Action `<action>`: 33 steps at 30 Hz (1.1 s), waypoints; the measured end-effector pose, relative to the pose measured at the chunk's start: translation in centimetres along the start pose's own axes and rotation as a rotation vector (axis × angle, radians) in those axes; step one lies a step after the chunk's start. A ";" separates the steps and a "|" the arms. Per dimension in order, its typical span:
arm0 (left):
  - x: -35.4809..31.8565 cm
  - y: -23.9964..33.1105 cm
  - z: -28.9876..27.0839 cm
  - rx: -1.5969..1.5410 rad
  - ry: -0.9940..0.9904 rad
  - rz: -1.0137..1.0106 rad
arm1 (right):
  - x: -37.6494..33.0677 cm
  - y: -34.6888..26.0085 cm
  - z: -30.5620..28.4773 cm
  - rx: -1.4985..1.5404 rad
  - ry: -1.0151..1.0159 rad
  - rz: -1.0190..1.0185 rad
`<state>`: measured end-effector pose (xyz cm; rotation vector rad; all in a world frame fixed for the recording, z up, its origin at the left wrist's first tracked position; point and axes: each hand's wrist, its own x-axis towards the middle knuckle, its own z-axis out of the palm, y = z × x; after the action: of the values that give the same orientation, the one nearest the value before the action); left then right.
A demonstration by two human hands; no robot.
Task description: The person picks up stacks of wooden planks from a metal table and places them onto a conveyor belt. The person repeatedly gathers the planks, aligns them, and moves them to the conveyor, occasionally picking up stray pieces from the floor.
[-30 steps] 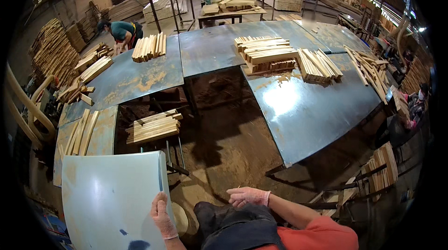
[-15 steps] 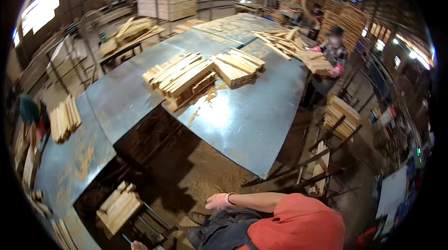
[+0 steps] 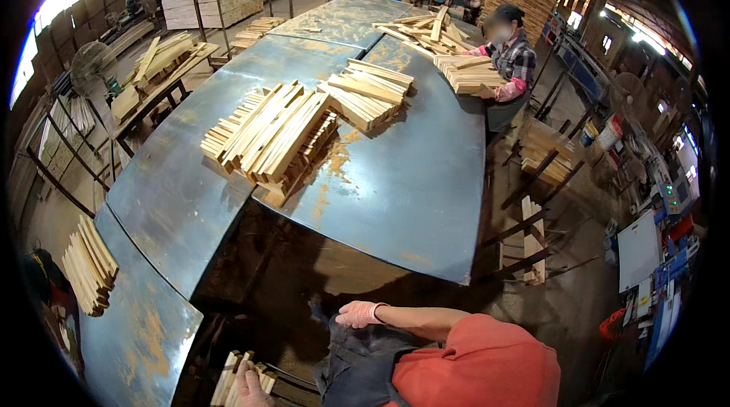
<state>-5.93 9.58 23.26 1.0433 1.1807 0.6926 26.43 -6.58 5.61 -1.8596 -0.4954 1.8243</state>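
My right hand (image 3: 357, 314), in a pinkish-white glove, hangs in front of my dark apron (image 3: 353, 350); its fingers are loosely extended with nothing seen in them. At the lower edge my left hand (image 3: 251, 388) lies over a small stack of wood strips (image 3: 228, 378), fingers stretched along it; whether it grips a strip does not show. Ahead, several pale wood strips (image 3: 266, 129) are piled on the metal-topped table (image 3: 403, 209), with another bundle of strips (image 3: 369, 95) against their right side.
At the table's right side a co-worker (image 3: 511, 65) in gloves holds a bundle of strips (image 3: 470, 72). Loose strips (image 3: 430, 31) lie heaped behind it. Another strip bundle (image 3: 90, 266) sits on the left table section (image 3: 144, 331). Metal racks (image 3: 525, 255) stand at the right.
My view has shifted, and the table sits differently in the picture. My left hand has come farther into view, over the small stack. The co-worker's bundle is now more over the table.
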 end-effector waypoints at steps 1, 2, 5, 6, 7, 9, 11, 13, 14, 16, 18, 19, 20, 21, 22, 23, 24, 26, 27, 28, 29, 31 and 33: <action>2.6 -0.6 -0.2 0.032 0.017 -0.064 | 2.6 -1.5 -0.6 0.089 -0.029 0.064; 5.0 -1.1 -0.3 0.046 0.015 -0.114 | 4.9 -2.9 -1.8 -0.271 0.038 -0.142; 13.9 -5.7 -0.6 0.125 -0.043 0.029 | 13.1 -4.9 -5.5 -0.793 0.106 -0.542; 15.4 -3.6 1.2 0.184 -0.064 -0.011 | 15.6 -5.5 -6.7 -0.608 0.093 -0.459; 16.1 -2.6 0.8 0.239 -0.002 -0.020 | 16.5 -9.5 -6.9 -0.837 0.089 -0.623; 18.7 -2.1 -0.2 0.292 0.046 -0.052 | 18.2 -16.2 -7.8 -1.041 0.097 -0.861; 21.8 1.2 1.2 0.337 0.036 -0.064 | 23.1 -18.3 -11.9 -0.249 -0.264 -0.608; 23.8 3.2 2.1 0.232 0.094 -0.056 | 27.0 -21.9 -12.5 0.328 -0.431 -0.188; 23.7 2.5 1.4 0.205 0.162 -0.084 | 27.0 -24.3 -11.0 0.145 -0.305 -0.183; 24.9 1.8 0.5 0.137 0.241 -0.120 | 26.8 -30.3 -9.6 0.011 -0.172 -0.148; 26.2 2.7 0.7 0.103 0.264 -0.154 | 27.9 -34.3 -8.9 0.123 -0.180 -0.047; 26.6 1.6 0.9 0.053 0.280 -0.173 | 28.8 -35.6 -8.9 0.067 -0.171 -0.051; 27.1 0.6 0.8 0.005 0.296 -0.191 | 29.6 -36.7 -8.5 0.049 -0.187 -0.043; 28.3 2.0 0.8 -0.058 0.322 -0.213 | 30.9 -38.5 -8.0 0.033 -0.199 -0.043; 28.8 1.1 0.1 -0.118 0.352 -0.229 | 30.7 -40.7 -6.5 0.012 -0.220 -0.037; 29.3 -0.8 -0.8 -0.178 0.380 -0.244 | 30.2 -42.7 -4.8 0.017 -0.173 -0.029; 30.3 -0.9 -1.4 -0.236 0.390 -0.252 | 31.1 -43.7 -4.5 0.026 -0.223 -0.015; 32.1 -1.2 -2.9 -0.357 0.439 -0.261 | 33.3 -45.0 -3.1 -0.007 -0.272 -0.006; 33.1 -0.8 -3.7 -0.392 0.454 -0.272 | 34.1 -46.0 -2.1 -0.154 -0.248 -0.017; 34.2 -0.5 -4.8 -0.425 0.467 -0.283 | 34.9 -46.9 -1.4 -0.189 -0.240 -0.021; 35.5 -0.7 -6.2 -0.478 0.465 -0.257 | 35.8 -47.8 -0.4 -0.257 -0.215 -0.042; 38.3 -0.1 -8.9 -0.468 0.487 -0.258 | 38.2 -49.7 1.4 -0.501 -0.170 -0.154; 41.6 -0.9 -12.2 -0.517 0.499 -0.230 | 41.9 -51.6 3.1 -0.854 -0.128 -0.338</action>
<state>-6.31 49.12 5.47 0.2975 1.4137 1.0390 29.10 59.68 0.77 -1.9603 -1.7308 1.6132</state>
